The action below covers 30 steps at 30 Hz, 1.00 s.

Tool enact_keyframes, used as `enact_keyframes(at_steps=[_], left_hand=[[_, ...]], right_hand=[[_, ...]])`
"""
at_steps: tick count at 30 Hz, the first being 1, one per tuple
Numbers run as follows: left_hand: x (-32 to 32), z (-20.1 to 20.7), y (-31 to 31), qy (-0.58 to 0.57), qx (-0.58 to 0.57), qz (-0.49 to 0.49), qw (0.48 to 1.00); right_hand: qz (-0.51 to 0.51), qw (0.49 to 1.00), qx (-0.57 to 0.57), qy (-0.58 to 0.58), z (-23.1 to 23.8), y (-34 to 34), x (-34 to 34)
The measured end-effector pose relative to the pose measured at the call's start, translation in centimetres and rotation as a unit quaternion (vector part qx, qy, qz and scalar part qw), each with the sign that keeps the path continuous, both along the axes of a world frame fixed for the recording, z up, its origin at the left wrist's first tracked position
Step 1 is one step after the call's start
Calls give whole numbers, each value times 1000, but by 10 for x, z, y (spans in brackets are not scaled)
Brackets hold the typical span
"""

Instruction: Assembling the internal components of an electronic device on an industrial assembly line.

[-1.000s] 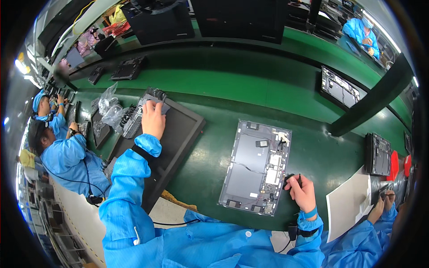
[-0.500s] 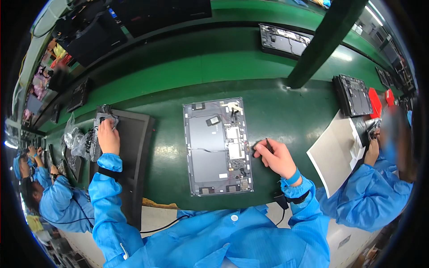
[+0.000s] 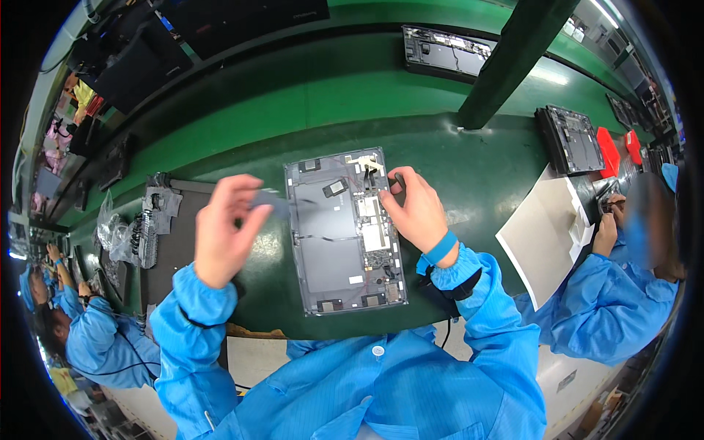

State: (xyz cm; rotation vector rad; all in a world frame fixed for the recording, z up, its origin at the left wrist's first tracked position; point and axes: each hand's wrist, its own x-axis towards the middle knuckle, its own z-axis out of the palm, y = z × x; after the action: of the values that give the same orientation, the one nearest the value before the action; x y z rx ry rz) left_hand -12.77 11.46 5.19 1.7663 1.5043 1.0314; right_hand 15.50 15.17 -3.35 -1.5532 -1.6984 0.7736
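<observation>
An open tablet or laptop chassis [image 3: 323, 264] lies on the green bench in front of me. A green-black circuit board [image 3: 378, 253] runs down its right side, and a small loose black module [image 3: 335, 188] rests in its upper part. To its left, my left hand [image 3: 231, 231] pinches a small grey-blue part [image 3: 270, 202], smeared by motion; a thin dark streak trails from it over the chassis. My right hand [image 3: 419, 213] is at the chassis's upper right edge, fingers curled around a slim dark tool [image 3: 399, 183], mostly hidden.
On the left, a black foam tray [image 3: 176, 242] bears a stack of bagged parts [image 3: 150, 227]. White sheets [image 3: 539, 235] lie at right, near a stack of chassis [image 3: 576, 143] and red bins [image 3: 608, 152]. A dark post [image 3: 506, 66] rises behind. Co-workers in blue sit at either side.
My left hand has left the bagged parts and come right to the chassis with a small part in it. My right hand has moved up and left to the chassis's edge.
</observation>
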Motion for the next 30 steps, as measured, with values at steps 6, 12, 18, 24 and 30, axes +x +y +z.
enact_keyframes(at_steps=[6,12,18,24,30], left_hand=[[68,-21,55,-6,-67,-122,990],[84,-59,92,86,11,-163,983],[88,-45,76,149,160,-152,964],[82,-58,37,119,68,-193,972],[82,-62,34,143,40,-195,969]], right_hand=[[-18,954,-56,295,1,-1,28],[-60,928,-181,319,26,-17,50],[-5,896,-161,414,12,-28,41],[7,894,-171,413,8,-30,20],[-9,910,-173,376,6,-28,17]])
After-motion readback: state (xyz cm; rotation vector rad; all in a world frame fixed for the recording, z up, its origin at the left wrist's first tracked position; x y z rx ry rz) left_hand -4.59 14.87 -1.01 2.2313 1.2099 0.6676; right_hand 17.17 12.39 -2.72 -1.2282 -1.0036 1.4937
